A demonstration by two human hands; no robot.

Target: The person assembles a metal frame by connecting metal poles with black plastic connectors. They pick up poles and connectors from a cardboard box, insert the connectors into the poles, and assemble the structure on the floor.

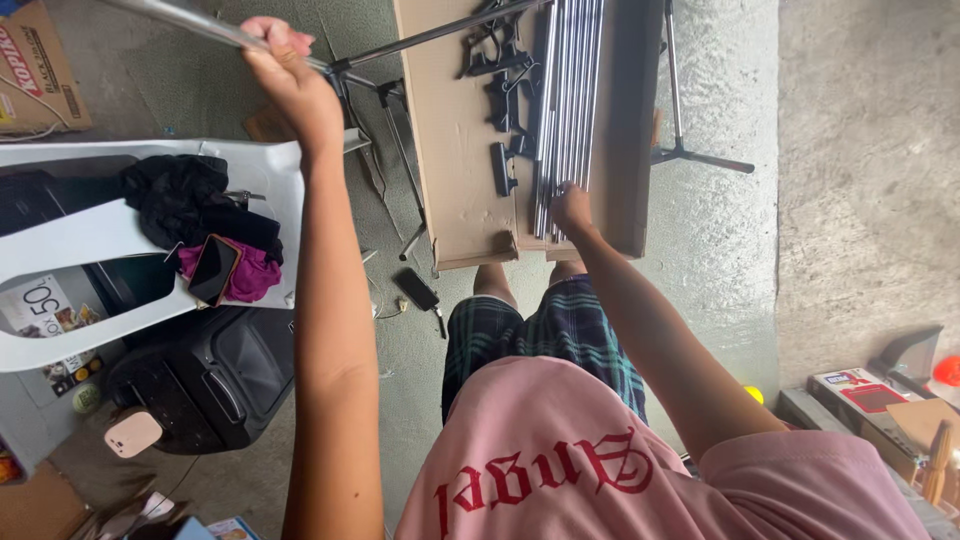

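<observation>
1. My left hand (pixel 285 75), left of the open cardboard box (pixel 455 130), is closed around a metal pole (pixel 190 20).
2. My right hand (pixel 572 210) reaches into the box, fingers on the bundled steel rods (pixel 568 110); grip unclear.
3. Risk, I judge: the long pole swinging into the stand (pixel 690 150) beside the box.

Quantities in view: one open cardboard box (pixel 455 150); one bundle of silver metal tubes (pixel 568 100), individual count indeterminate; at least four black plastic connectors (pixel 500 100); one smartphone (pixel 213 268); two hands; one black floor remote (pixel 416 289).
</observation>
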